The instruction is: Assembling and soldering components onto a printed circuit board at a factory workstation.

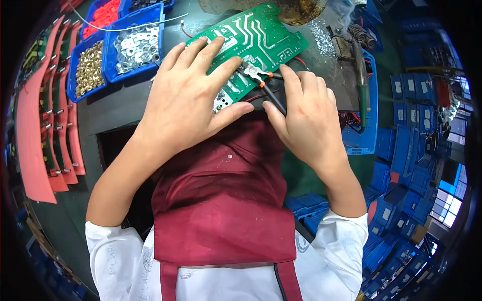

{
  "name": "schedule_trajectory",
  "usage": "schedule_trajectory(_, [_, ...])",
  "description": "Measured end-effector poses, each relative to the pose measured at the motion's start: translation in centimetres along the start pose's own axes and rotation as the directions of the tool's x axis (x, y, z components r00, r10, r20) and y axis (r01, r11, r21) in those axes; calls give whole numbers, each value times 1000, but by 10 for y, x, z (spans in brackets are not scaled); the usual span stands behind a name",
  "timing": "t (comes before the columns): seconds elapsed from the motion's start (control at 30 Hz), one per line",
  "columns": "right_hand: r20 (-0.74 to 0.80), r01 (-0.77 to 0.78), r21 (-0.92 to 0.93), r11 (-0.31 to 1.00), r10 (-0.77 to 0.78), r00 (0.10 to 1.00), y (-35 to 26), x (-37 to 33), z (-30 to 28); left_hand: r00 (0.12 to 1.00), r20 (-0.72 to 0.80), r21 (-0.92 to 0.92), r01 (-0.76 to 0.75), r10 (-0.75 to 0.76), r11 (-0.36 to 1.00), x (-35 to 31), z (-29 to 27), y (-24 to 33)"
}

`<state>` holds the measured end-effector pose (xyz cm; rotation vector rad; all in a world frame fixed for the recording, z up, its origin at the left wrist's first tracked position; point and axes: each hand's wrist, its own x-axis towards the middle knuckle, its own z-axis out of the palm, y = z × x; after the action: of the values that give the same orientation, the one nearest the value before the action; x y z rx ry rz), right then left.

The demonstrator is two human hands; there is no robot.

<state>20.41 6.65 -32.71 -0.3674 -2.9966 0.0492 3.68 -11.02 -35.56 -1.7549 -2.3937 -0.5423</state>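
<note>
The left hand (188, 95) lies flat, fingers spread open, pressing the green circuit board (251, 47) on the table (120, 100). Just right of it, the right hand (306, 113) grips small orange-handled cutters (261, 76) at the board's near edge.

We press our left hand (188, 95) flat on the green circuit board (253, 45) while our right hand (306, 118) works orange-handled cutters (261, 76) against it.

An electronics assembly workshop: blue parts bins (131, 47) of washers, a soldering iron (362, 75), stacked blue crates (401, 165).
</note>
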Motion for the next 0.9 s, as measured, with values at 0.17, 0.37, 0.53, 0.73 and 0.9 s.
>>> schedule_trajectory(0.17, [22, 27, -68, 997, -26, 999, 1, 2, 0, 1000, -10, -5, -8, 8, 1000, -1, 0, 2])
schedule_trajectory(0.37, [3, 13, -130, 991, -13, 1000, 5, 0, 7, 1000, 15, 8, -9, 9, 1000, 1, 0, 5])
schedule_trajectory(0.53, [-11, -122, 339, 933, 133, 991, 20, -2, 11, 998, 12, 10, 68, -69, 998, 5, -4, 9])
schedule_trajectory(0.73, [531, -536, 843, -35, 211, 821, 94, -11, -9, 988, 91, 34, 126, -128, 991, 22, -5, 10])
schedule_trajectory(0.9, [339, -474, 773, 420, 359, 870, 111, -15, -33, 968, 160, -32, 201, -193, 979, 43, -18, 14])
